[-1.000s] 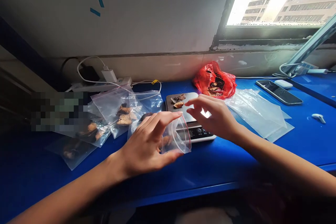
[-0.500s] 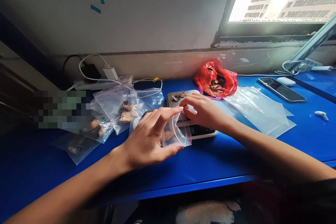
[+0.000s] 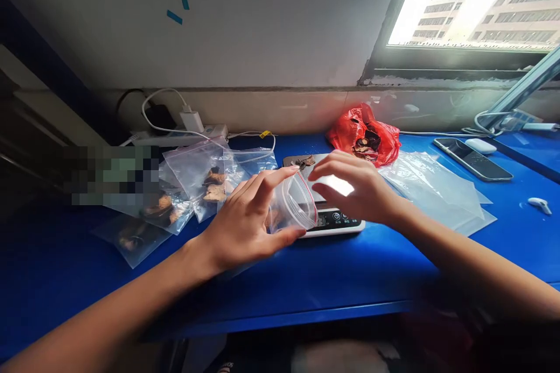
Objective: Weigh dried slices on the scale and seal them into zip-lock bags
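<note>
Lying left of centre in the frame, filled bags (image 3: 195,162) show brown dried pieces (image 3: 215,193). Mid-frame, the left hand (image 3: 245,221) grips an open zip bag (image 3: 301,201), thumb and fingers holding its mouth wide toward the right. Behind the bag, a scale (image 3: 343,224) carries dark scraps (image 3: 306,162) near its far edge. Just right of centre, the right hand (image 3: 361,186) hovers above the scale, thumb and fingertips parted. Behind it sits a red bag (image 3: 349,129); farther right lie flat clear bags (image 3: 441,186) and a phone (image 3: 475,160).
</note>
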{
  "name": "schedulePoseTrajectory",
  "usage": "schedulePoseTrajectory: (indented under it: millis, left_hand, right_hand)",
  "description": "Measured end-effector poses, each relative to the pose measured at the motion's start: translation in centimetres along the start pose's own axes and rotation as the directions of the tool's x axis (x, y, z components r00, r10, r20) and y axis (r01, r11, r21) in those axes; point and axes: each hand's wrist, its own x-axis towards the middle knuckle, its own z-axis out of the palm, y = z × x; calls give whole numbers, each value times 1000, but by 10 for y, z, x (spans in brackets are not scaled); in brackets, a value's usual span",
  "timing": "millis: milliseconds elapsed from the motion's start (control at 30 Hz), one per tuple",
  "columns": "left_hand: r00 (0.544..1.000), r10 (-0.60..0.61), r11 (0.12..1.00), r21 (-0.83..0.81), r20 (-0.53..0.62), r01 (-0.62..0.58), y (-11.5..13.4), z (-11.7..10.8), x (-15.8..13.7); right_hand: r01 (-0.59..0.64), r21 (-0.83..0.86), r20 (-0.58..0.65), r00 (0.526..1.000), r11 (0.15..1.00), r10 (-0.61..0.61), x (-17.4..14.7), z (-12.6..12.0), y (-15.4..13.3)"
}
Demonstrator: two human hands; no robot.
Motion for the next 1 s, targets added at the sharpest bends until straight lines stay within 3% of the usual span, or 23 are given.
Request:
schedulePoseTrajectory:
  millis: [67, 133, 267, 333, 567, 700, 900, 1000]
  left_hand:
    - [1000, -22, 1000, 2, -11, 22, -1, -1, 1]
    - [999, -34, 999, 12, -21, 34, -2, -1, 2]
    - [999, -42, 999, 18, -20, 42, -6, -2, 2]
    - [999, -42, 999, 20, -12, 43, -8, -2, 2]
    - [999, -41, 999, 11, -13, 41, -8, -1, 1]
    - [998, -61, 998, -4, -36, 61, -9, 2, 0]
    - [995, -68, 997, -30, -73, 66, -8, 10, -4]
    - [996, -39, 999, -6, -85, 39, -8, 11, -4]
  right_hand:
    - [-116, -110, -19, 993, 987, 115, 5, 2, 19]
    - [-162, -231, 69, 981, 959, 182, 11, 4, 36]
    - [82, -300, 367, 930, 951, 35, 22, 13, 54]
    - [159, -296, 399, 916, 942, -29, 23, 18, 58]
    - [89, -314, 239, 971, 945, -12, 9, 17, 57]
    - [35, -145, 43, 999, 989, -29, 2, 3, 27]
    - [116, 63, 124, 985, 991, -123, 1, -1, -26]
    - [-19, 164, 50, 999, 986, 11, -4, 1, -42]
